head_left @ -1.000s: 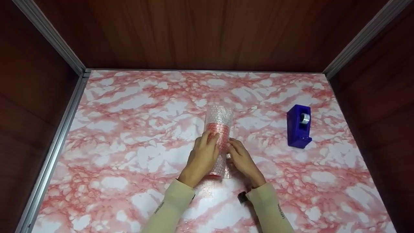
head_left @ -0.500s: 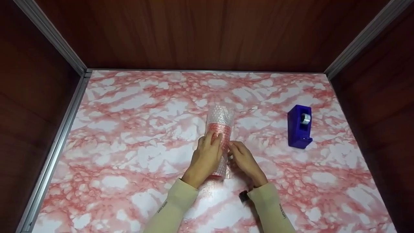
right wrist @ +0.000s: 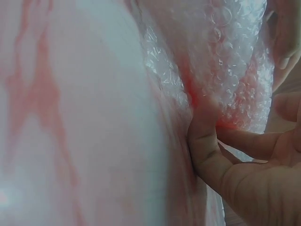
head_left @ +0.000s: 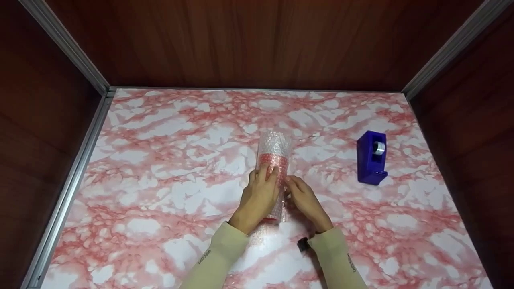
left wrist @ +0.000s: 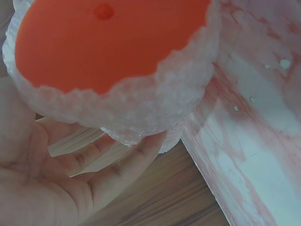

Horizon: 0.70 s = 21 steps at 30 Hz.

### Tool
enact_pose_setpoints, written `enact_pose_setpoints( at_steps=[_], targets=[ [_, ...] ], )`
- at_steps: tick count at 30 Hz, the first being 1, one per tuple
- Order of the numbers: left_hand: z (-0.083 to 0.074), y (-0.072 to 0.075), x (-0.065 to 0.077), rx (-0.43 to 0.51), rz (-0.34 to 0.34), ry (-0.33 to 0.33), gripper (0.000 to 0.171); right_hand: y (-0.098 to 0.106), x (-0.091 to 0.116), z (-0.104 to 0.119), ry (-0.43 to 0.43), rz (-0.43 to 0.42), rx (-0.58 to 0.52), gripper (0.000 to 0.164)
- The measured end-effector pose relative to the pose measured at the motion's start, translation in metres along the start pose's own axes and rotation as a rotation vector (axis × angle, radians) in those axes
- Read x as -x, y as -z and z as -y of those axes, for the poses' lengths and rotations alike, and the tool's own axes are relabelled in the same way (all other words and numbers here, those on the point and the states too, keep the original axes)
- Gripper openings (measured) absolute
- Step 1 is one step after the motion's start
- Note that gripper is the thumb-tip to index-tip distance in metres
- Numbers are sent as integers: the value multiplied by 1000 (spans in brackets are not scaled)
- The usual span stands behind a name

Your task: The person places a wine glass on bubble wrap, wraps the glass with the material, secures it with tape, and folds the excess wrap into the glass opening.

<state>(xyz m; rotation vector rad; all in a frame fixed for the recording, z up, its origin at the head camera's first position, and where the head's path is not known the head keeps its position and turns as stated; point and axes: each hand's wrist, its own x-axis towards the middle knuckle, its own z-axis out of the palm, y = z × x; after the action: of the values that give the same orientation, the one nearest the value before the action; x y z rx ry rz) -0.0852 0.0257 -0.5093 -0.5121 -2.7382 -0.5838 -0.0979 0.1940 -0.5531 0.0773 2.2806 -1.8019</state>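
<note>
A red cylinder (head_left: 277, 160) wrapped in clear bubble wrap (head_left: 275, 142) lies lengthwise near the middle of the table. My left hand (head_left: 259, 196) grips the roll from above and its left side, fingers curved over it. The left wrist view shows the cylinder's flat orange-red end (left wrist: 113, 47) with a small round knob, ringed by bubble wrap. On the roll's right side, my right hand (head_left: 305, 198) pinches the loose edge of the wrap. In the right wrist view its thumb (right wrist: 204, 136) presses on the bubble wrap (right wrist: 225, 61); the fingertips are partly hidden.
A blue tape dispenser (head_left: 369, 158) with a roll of clear tape stands on the right of the marbled red-and-white table (head_left: 168, 180). Dark wood panels (head_left: 257, 44) with metal edging enclose the back and both sides. A black item (head_left: 303, 245) sits by the right cuff.
My left hand and the wrapped cylinder have shifted slightly to the right. The right hand has moved only a little and stays at the wrap's edge.
</note>
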Motion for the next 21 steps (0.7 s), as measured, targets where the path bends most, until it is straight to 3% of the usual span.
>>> enact_pose_setpoints(
  at_steps=[12,21],
  targets=[
    [-7,-3,-1,-16,8,0,43,2,2,1,16,9,-15,40],
    [-10,-1,-2,-36,98,21,46,1,5,7,-11,34,-61,39]
  ],
)
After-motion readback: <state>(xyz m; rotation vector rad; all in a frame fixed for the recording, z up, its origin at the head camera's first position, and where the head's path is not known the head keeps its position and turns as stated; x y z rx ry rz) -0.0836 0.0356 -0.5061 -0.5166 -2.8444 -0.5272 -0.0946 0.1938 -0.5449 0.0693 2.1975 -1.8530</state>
